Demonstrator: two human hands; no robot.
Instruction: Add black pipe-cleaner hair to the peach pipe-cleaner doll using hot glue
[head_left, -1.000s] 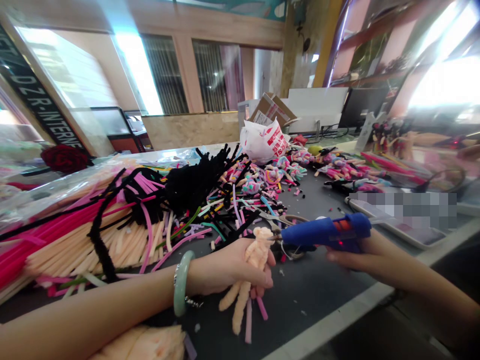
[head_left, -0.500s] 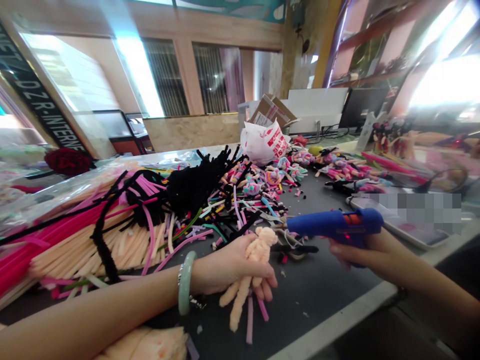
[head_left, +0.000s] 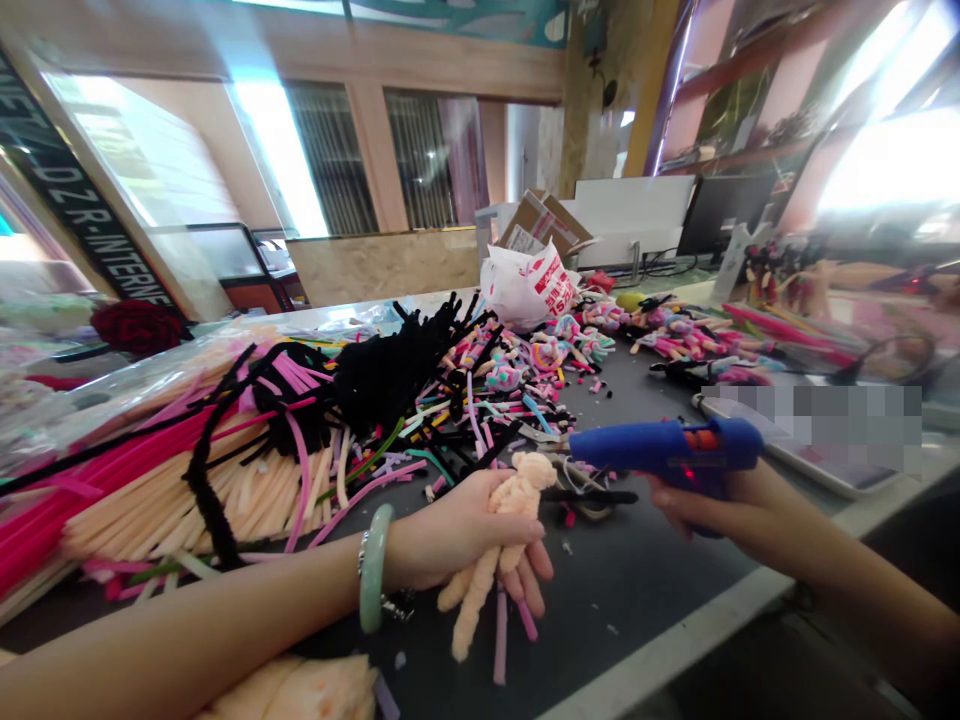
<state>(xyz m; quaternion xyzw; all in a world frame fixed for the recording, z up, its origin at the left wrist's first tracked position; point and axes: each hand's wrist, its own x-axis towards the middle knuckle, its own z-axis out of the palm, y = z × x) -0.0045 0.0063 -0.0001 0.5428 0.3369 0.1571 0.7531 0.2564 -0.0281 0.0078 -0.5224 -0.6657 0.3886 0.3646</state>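
Between the left hand's [head_left: 480,535] thumb and fingers, closed around its middle, sits a peach fuzzy pipe-cleaner figure [head_left: 517,500], head beyond the thumb, legs hanging below the palm. Right of those fingertips, across a gap, the right hand's [head_left: 712,500] fingers wrap the handle of a blue plastic glue gun [head_left: 660,447]. Bare dark grey tabletop [head_left: 607,610] lies between the hands, reaching its pale edge [head_left: 675,630] nearer the wearer.

- Washed out by window [head_left: 889,160] glare at 2 o'clock.
- Streaked bluish-white near 10 o'clock.
- Darkened at 4 o'clock.
- Stretched, blurred towards 3 and 9 o'clock.
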